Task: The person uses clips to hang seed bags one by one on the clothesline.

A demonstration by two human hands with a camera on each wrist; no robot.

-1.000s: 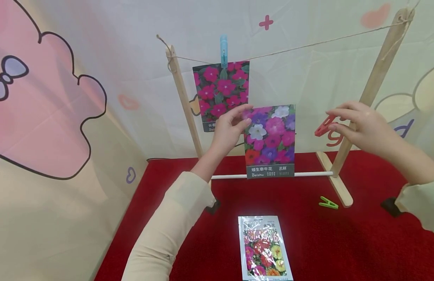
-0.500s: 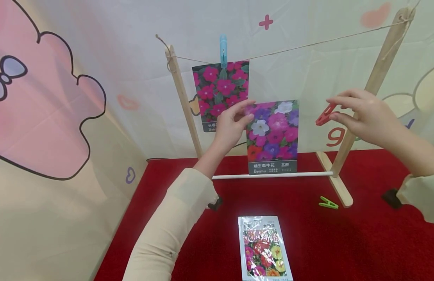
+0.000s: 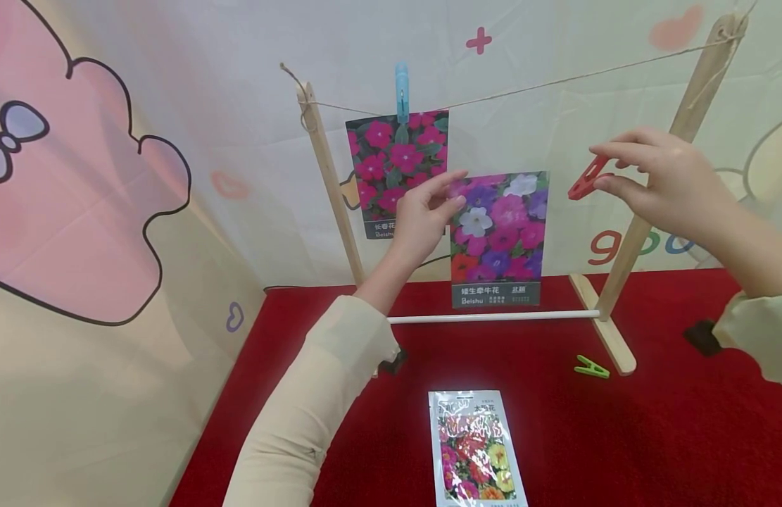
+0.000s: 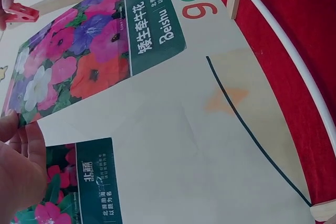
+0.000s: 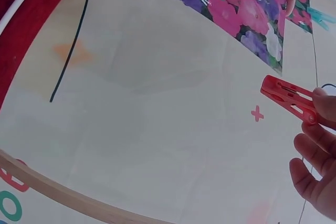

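My left hand pinches the upper left corner of a seed packet printed with purple, pink and white flowers, holding it upright below the string. In my right hand, thumb and fingers pinch a red clothespin by its handle end, to the right of the packet. Its nose points down and left, toward the packet, apart from it. Behind the left hand, another seed packet with magenta flowers hangs from the string by a blue clothespin; the left hand covers its lower right part.
A wooden frame with a left post and a right post carries the string. A white rod joins the posts low down. On the red cloth lie a green clothespin and a silvery seed packet.
The left hand has moved the purple-flowered packet up and to the right. My right hand has risen with the red clothespin. The hanging packet stays where it was.
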